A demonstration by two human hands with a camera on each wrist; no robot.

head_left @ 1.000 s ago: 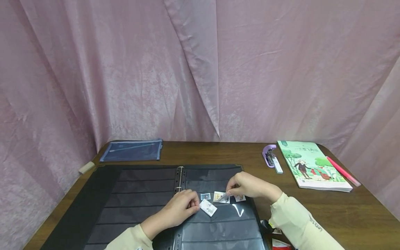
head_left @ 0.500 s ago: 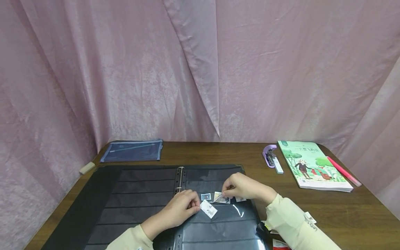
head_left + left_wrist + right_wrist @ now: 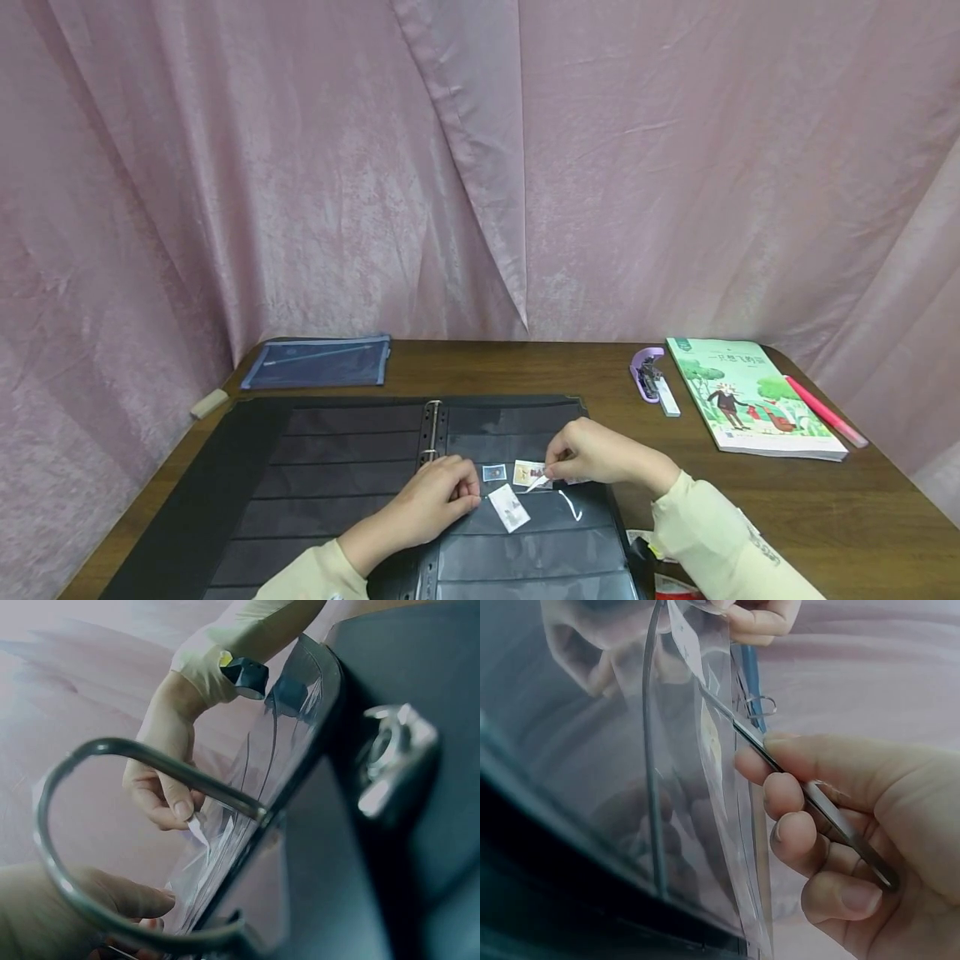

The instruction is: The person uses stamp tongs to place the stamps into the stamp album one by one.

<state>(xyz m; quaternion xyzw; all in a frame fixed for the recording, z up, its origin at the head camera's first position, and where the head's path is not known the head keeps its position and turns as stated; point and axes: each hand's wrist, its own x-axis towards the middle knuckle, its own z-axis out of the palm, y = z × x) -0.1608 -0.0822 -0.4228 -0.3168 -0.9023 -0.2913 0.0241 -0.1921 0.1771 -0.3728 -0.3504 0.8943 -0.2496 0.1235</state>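
Note:
My right hand (image 3: pixel 592 450) holds metal tweezers (image 3: pixel 825 802) between thumb and fingers. Their tip meets the edge of a small white stamp (image 3: pixel 509 508) lying askew on the right page of a black stamp album (image 3: pixel 525 546). Whether the tips grip the stamp cannot be told. Loosely bent, my left hand (image 3: pixel 431 500) lies by the album's middle, its fingertips just left of that stamp. Whether it pinches the page's clear film (image 3: pixel 217 859) is unclear. Above the askew stamp, a blue stamp (image 3: pixel 494 472) and a yellowish stamp (image 3: pixel 528 473) sit in a pocket row; another is mostly behind my right hand.
Metal binder rings (image 3: pixel 431 417) rise along the album's spine. A blue mesh pouch (image 3: pixel 315 362), an eraser-like block (image 3: pixel 208 404), a purple stapler (image 3: pixel 647 372), a green book (image 3: pixel 750 400) and a red pen (image 3: pixel 825 411) lie around it. Items partly hide under my right sleeve.
The white stamp has shifted slightly right and toward me, turned more upright, and come away from my left fingertips. My right hand went left, then back right with the tweezers. My left hand stayed put.

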